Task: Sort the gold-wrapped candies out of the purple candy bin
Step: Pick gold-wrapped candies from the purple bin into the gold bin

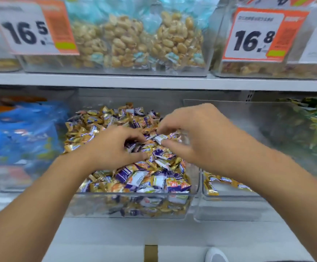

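A clear plastic bin [131, 195] on the lower shelf holds a heap of purple-and-white candies [123, 174] mixed with gold-wrapped candies [84, 127]. Both my hands are over the heap. My left hand [114, 146] lies on the middle of the pile with fingers curled into the candies; what it grips is hidden. My right hand [195, 137] pinches a small white-and-purple candy [160, 138] between thumb and fingertips. A second clear bin [227, 197] to the right has a few gold-wrapped candies [212, 186] in its bottom.
A bin of blue packets [21, 133] stands to the left, and green-and-yellow packets [314, 125] lie far right. The upper shelf [153, 82] carries bins of peanut bags [127, 40] with price tags 16.5 and 16.8. A shoe tip [216, 255] shows on the floor.
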Tool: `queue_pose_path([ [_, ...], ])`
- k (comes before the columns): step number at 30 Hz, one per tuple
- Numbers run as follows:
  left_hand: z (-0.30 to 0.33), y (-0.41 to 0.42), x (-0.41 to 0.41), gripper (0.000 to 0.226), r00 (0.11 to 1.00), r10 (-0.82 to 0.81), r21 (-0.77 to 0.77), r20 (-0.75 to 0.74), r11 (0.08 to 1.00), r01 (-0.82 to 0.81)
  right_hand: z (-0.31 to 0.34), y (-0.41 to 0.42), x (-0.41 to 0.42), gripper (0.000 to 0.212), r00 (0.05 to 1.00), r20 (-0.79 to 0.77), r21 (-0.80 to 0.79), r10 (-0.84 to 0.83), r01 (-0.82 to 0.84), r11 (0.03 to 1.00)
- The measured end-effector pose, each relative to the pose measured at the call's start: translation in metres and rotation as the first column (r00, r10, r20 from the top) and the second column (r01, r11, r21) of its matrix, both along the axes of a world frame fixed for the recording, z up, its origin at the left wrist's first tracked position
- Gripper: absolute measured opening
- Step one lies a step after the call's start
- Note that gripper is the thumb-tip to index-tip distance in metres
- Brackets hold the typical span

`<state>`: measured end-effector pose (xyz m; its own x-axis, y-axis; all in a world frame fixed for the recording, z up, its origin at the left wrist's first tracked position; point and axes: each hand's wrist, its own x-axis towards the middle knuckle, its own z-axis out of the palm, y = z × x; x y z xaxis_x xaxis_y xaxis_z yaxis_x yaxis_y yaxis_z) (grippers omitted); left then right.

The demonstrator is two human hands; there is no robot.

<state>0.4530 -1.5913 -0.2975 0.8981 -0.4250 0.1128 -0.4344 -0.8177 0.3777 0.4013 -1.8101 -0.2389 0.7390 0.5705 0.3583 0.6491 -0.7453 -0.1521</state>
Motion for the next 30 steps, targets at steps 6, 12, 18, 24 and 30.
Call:
queue_pose_path([
  [6, -0.005, 0.024, 0.002, 0.026, 1.000, 0.006, 0.146, 0.015, 0.989, -0.009, -0.014, 0.047, 0.050, 0.019, 0.949, -0.109, -0.639, -0.297, 0.162, 0.752],
  [12, -0.014, 0.027, 0.015, 0.013, 0.998, -0.060, 0.113, 0.003, 0.992, 0.060, -0.019, 0.043, 0.079, 0.037, 0.936, -0.234, -0.644, -0.261, 0.052, 0.763],
  [18, 0.002, 0.018, 0.004, 0.034, 0.994, 0.068, -0.357, 0.080, 0.934, -0.035, 0.001, 0.028, 0.078, 0.011, 0.887, -0.461, -0.022, -0.023, 0.014, 1.000],
  [24, 0.005, 0.011, -0.004, 0.011, 0.952, 0.062, -0.692, -0.298, 0.673, -0.261, -0.024, 0.046, 0.069, 0.029, 0.741, -0.656, 0.398, 0.140, 0.183, 0.899],
  [30, -0.007, 0.024, -0.002, 0.018, 0.935, 0.199, -0.586, -0.293, 0.736, -0.340, -0.033, 0.055, 0.060, 0.034, 0.861, -0.503, -0.213, -0.077, -0.037, 0.976],
])
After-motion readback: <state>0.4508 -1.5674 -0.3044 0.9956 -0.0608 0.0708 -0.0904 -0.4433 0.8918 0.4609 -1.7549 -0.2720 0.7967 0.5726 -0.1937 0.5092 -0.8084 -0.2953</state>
